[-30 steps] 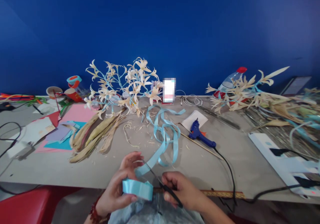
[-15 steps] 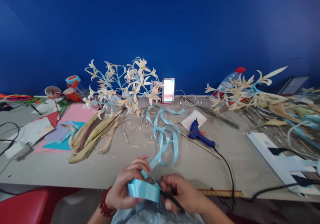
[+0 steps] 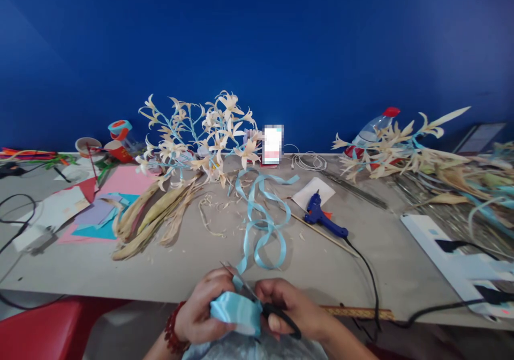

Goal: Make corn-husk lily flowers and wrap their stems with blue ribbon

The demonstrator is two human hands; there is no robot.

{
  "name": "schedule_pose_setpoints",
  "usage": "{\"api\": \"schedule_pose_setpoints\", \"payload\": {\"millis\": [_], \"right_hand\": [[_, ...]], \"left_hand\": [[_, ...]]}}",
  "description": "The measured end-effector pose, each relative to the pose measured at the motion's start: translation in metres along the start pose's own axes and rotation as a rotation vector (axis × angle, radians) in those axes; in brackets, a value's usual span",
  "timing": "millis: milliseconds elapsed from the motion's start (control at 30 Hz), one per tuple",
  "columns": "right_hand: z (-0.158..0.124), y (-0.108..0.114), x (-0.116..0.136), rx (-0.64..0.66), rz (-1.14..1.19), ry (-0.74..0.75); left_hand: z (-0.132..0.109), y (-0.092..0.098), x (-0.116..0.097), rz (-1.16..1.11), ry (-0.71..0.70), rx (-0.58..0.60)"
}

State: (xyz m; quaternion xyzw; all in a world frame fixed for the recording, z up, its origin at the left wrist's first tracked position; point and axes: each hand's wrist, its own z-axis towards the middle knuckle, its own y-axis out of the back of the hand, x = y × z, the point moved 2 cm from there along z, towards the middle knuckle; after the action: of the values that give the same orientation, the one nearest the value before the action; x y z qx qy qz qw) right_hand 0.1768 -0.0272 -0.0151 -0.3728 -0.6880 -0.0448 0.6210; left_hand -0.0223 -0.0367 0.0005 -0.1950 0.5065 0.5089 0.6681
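Observation:
My left hand (image 3: pixel 204 306) is wrapped round a roll of light blue ribbon (image 3: pixel 235 312) above my lap, at the table's front edge. My right hand (image 3: pixel 289 306) grips black-handled scissors (image 3: pixel 283 320) beside the roll. The metal blades point up and left, across the ribbon close to my left fingers. A loose length of the same blue ribbon (image 3: pixel 284 247) lies in loops on the table, its near end reaching the blades. Whether that length is still joined to the roll, I cannot tell.
A blue glue gun (image 3: pixel 325 218) rests by a white pad, its black cord trailing to the front edge. Dried husks (image 3: pixel 148 221) and coloured paper (image 3: pixel 132 178) lie left. Pale flowers (image 3: pixel 228 130) stand behind. A white power strip (image 3: pixel 433 258) is at the right.
The scissor blades now show, reaching across the ribbon. My left fingers have drawn back from the loose length, whose loops have shifted slightly. The roll has moved a little right and down.

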Motion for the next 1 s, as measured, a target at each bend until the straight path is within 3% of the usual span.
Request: {"api": "schedule_pose_setpoints", "payload": {"millis": [200, 400, 600, 800, 1000], "right_hand": [[0.0, -0.004, 0.007, 0.026, 0.062, 0.046], [0.0, -0.009, 0.001, -0.041, 0.215, 0.089], [0.0, -0.008, -0.008, -0.118, 0.303, 0.071], [0.003, -0.007, -0.002, -0.119, 0.245, 0.074], [0.008, -0.008, 0.007, -0.05, 0.203, 0.056]], "left_hand": [[0.001, -0.003, -0.002, 0.021, -0.009, -0.076], [0.006, -0.002, -0.009, 0.029, -0.045, -0.14], [0.002, -0.001, -0.006, 0.059, -0.019, -0.144], [0.006, -0.003, -0.005, 0.06, -0.079, -0.124], [0.007, -0.005, -0.003, 0.04, -0.032, -0.095]]}}
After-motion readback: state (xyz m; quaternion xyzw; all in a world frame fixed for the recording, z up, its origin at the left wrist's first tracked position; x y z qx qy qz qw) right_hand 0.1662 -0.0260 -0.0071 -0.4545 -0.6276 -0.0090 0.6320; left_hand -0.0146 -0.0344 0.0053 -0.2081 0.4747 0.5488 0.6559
